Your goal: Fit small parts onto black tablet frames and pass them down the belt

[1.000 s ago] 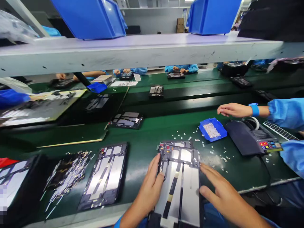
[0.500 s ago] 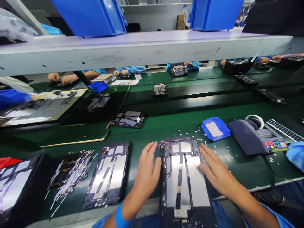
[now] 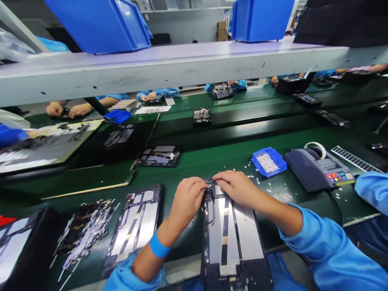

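An opened tablet (image 3: 247,238) with silver plates, dark flat cables and a black frame lies in front of me, its near end past the bottom of the view. At its upper left corner, my left hand (image 3: 188,199) is closed with the fingertips bunched together. My right hand (image 3: 239,188) reaches across the tablet's top, thumb and fingers pinched near the same corner. Whatever small part sits between the fingertips is hidden. Left of my left hand lies a second opened tablet (image 3: 138,226), beside a pile of thin strip-like cables (image 3: 86,230).
A blue tray (image 3: 280,163) of small pale pieces and a dark tape dispenser (image 3: 312,169) stand to the right, with white bits scattered nearby. A shelf (image 3: 169,60) with blue bins (image 3: 100,24) crosses overhead. Co-workers' hands (image 3: 72,110) work on the far side.
Both hands have moved from the tablet's sides to its upper left corner, and their spread fingers have closed. The right hand now lies over the tablet's top. The view has shifted slightly.
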{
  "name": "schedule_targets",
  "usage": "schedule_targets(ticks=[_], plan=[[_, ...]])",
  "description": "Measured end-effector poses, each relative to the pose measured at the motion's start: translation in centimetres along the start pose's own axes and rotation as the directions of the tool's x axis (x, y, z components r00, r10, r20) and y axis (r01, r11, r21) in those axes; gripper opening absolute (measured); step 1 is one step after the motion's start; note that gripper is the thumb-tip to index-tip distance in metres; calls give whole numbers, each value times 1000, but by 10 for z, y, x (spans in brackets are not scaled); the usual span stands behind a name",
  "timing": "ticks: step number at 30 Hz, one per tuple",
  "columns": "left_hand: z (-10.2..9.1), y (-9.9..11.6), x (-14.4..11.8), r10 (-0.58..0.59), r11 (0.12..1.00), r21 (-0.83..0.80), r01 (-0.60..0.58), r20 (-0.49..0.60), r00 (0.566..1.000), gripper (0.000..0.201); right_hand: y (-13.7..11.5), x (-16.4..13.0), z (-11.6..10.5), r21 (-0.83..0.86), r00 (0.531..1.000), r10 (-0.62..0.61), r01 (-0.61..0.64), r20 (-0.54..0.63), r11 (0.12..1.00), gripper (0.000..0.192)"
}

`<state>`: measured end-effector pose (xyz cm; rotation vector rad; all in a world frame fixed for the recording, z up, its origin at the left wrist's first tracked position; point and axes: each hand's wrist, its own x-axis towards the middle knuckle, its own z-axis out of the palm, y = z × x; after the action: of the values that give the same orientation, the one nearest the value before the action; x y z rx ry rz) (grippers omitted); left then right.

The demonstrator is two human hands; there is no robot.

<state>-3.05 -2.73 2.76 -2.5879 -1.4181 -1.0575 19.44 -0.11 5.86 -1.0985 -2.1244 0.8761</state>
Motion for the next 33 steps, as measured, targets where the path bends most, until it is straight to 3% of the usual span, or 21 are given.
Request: schedule_targets(ticks=[2,4,7,10,12,15,18,21,24,29,31,33], plan=[[2,1,0,-20,998,-53,18,-35,999,19,2,19,8,66,990,44,-54,136,996,22],[5,4,0,-87,989,-122,82,-39,995,19,3,28,15,108,977,82,-105,199,989,15],[7,14,-5,-319,917,-256,305,-13,948,19,4,27,22,139,980,143,-162,136,977,13],[4,26,-11,-547,749,-383,541,104,831,26,0,21,24,156,981,178,-188,75,970,9],[0,32,-13,-591,687,-407,602,169,789,27,-4,18,23,143,982,181,-188,63,972,10],[-4,36,-8,-623,667,-387,637,180,761,22,-8,14,25,60,990,142,-143,23,988,10],[-5,36,-3,-648,630,-402,665,199,735,20,-7,5,31,-152,997,22,-34,-78,988,9],[-5,36,-3,-645,631,-407,660,197,738,18,-6,-7,37,-391,983,-164,121,-78,912,15],[-4,38,-8,-619,699,-346,626,147,772,15,-5,-12,38,-489,973,-229,188,-24,852,22],[-4,43,-17,-363,923,-141,359,-2,932,18,-8,-8,36,-424,993,-117,101,-12,900,12],[-4,45,-17,-281,957,-83,279,-17,959,21,-11,-5,37,-383,998,-57,39,-37,923,12],[-5,47,-16,-281,954,-112,279,-3,960,21,-15,-3,34,-358,997,-28,2,-65,934,14]])
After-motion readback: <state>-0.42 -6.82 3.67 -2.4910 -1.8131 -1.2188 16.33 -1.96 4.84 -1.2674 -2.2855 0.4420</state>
